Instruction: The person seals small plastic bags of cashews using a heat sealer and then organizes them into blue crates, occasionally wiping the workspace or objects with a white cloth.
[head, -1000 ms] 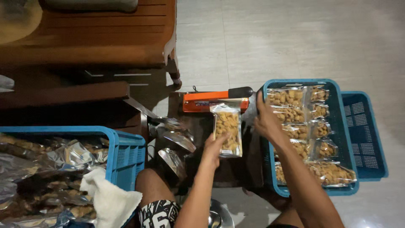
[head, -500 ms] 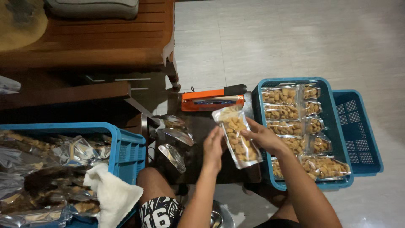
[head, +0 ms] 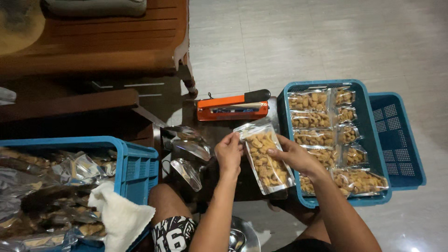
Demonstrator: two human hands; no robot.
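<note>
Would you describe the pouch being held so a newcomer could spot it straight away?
Find the blue tray of filled snack pouches on the right, then the orange sealer just left of it. In front of the sealer, the left hand and right hand grip one clear pouch; unlike the others, it is lifted, outside any tray.

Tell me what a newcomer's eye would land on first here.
Probably the clear pouch of snacks at centre, held between the left hand and right hand. Then the orange sealer just beyond it, and the blue tray of filled pouches to the right.
</note>
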